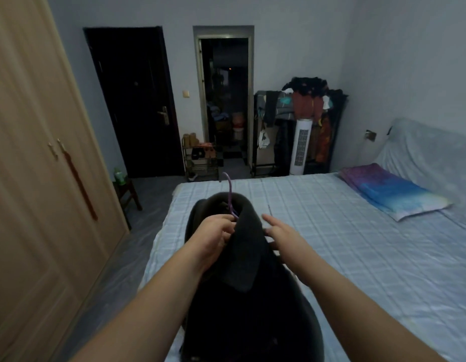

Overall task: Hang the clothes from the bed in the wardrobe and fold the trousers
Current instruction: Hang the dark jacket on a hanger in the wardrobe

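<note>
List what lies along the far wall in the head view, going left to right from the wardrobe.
Wardrobe → green bottle on a small stool → dark door → shoe rack → open doorway → clothes rack → white tower fan in front of it → covered headboard.

Bed [331, 231]: pale checked sheet, wide, mostly bare.
Near edge: dark garment [242, 296] partly on sheet.
Far right: purple-blue pillow [391, 192] flat by headboard.
</note>
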### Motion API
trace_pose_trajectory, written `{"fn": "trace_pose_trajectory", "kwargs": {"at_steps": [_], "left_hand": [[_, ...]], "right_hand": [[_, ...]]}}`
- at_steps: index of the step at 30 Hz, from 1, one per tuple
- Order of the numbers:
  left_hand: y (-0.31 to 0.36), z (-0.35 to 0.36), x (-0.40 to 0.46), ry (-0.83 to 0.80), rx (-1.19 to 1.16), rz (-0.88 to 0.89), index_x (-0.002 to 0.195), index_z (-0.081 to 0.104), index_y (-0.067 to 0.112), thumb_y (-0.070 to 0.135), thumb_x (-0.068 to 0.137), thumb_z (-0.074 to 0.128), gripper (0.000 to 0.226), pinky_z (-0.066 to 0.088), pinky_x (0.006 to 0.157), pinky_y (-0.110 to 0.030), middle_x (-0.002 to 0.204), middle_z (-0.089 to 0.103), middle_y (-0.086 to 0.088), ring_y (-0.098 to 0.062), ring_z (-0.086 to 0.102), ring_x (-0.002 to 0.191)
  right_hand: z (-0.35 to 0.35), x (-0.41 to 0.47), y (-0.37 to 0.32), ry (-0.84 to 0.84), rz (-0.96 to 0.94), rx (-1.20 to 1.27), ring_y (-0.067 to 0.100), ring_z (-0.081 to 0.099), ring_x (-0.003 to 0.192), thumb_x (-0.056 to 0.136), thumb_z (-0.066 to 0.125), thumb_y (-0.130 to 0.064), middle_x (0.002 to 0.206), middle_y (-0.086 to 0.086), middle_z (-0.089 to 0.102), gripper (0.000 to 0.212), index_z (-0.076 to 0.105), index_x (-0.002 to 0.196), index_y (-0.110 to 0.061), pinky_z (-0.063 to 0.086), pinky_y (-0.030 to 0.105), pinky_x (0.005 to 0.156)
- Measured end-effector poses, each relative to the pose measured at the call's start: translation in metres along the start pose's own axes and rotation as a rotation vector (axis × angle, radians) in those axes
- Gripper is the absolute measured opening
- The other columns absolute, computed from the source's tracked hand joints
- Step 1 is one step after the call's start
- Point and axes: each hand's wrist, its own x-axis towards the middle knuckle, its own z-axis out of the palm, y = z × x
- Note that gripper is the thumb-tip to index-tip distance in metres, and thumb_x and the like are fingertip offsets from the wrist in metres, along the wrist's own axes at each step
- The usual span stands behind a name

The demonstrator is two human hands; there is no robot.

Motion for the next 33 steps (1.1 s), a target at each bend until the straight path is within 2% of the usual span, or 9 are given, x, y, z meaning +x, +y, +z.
{"fn": "trace_pose_trajectory", "kwargs": {"at_steps": [3,5,9,12,16,19,23,26,33], "left_hand": [[-0.006,0.003,-0.003,-0.077,0.012,0.02,0.115,0.061,-0.016,-0.008,0.067,0.042,0.052,0.051,0.078,-0.038,0.114,0.062,-0.04,-0.043,0.06,0.096],[-0.011,0.006,-0.003,-0.099,0.005,0.042,0.113,0.063,-0.015,-0.003,0.058,0.045,0.059,0.052,0.076,-0.036,0.117,0.06,-0.042,-0.042,0.062,0.097],[-0.008,0.003,-0.002,-0.192,0.006,0.04,0.12,0.063,-0.007,-0.002,0.058,0.044,0.065,0.046,0.089,-0.039,0.121,0.063,-0.034,-0.037,0.061,0.105],[0.011,-0.01,0.003,-0.239,0.176,-0.007,0.128,0.064,0.011,-0.009,0.074,0.04,0.062,0.043,0.104,-0.038,0.124,0.07,-0.014,-0.02,0.063,0.119],[0.042,-0.051,0.026,0.108,0.555,0.161,0.116,0.069,0.019,-0.006,0.09,0.048,0.042,0.053,0.095,-0.034,0.114,0.072,0.001,-0.016,0.064,0.112],[0.049,-0.073,0.041,0.205,0.754,0.302,0.123,0.06,0.024,-0.003,0.088,0.052,0.045,0.05,0.099,-0.033,0.127,0.063,-0.002,-0.016,0.058,0.116],[0.065,-0.074,0.059,0.095,1.16,0.411,0.155,0.021,0.04,0.013,0.089,0.07,0.087,0.018,0.12,-0.04,0.165,0.018,0.002,-0.023,0.01,0.153],[0.091,-0.063,0.075,-0.003,1.264,0.464,0.157,0.008,0.045,0.021,0.085,0.078,0.103,0.01,0.123,-0.045,0.168,0.003,0.005,-0.018,-0.008,0.154],[0.156,-0.012,0.088,-0.245,1.223,0.629,0.147,0.031,0.047,0.024,0.086,0.075,0.078,0.047,0.102,-0.038,0.136,0.055,0.01,-0.012,0.052,0.122]], "right_hand": [[0.01,0.003,0.004,0.006,-0.09,-0.339,0.019,0.054,0.129,0.073,0.064,-0.061,0.146,-0.004,0.05,0.102,0.009,0.157,-0.04,0.045,0.037,0.107],[0.02,0.005,0.006,0.026,-0.105,-0.347,0.021,0.061,0.12,0.066,0.068,-0.053,0.139,0.0,0.057,0.11,0.003,0.154,-0.044,0.051,0.041,0.098],[0.033,0.01,0.008,0.228,-0.166,-0.467,0.027,0.069,0.097,0.082,0.066,-0.031,0.104,-0.002,0.069,0.079,0.02,0.144,-0.047,0.048,0.035,0.072],[0.022,0.017,0.007,0.3,-0.196,-0.593,0.029,0.067,0.099,0.088,0.058,-0.032,0.106,-0.002,0.07,0.046,0.038,0.129,-0.042,0.046,0.037,0.072],[-0.015,0.031,0.01,0.291,-0.249,-0.637,0.027,0.066,0.104,0.089,0.062,-0.036,0.113,-0.005,0.071,0.05,0.041,0.133,-0.045,0.044,0.033,0.074],[-0.045,0.03,0.003,0.254,-0.32,-0.652,0.027,0.066,0.107,0.088,0.067,-0.034,0.117,-0.006,0.07,0.054,0.043,0.135,-0.045,0.048,0.035,0.078],[-0.081,0.024,-0.02,0.302,-0.43,-0.696,0.023,0.063,0.115,0.088,0.071,-0.027,0.127,-0.007,0.067,0.058,0.046,0.138,-0.044,0.05,0.039,0.092],[-0.108,0.019,-0.038,0.363,-0.512,-0.764,0.021,0.063,0.112,0.089,0.07,-0.025,0.126,-0.006,0.068,0.058,0.048,0.14,-0.039,0.049,0.032,0.088],[-0.167,0.002,-0.067,0.57,-0.639,-0.834,0.029,0.066,0.113,0.09,0.053,-0.042,0.134,-0.005,0.064,0.056,0.041,0.144,-0.039,0.055,0.043,0.087]]}}
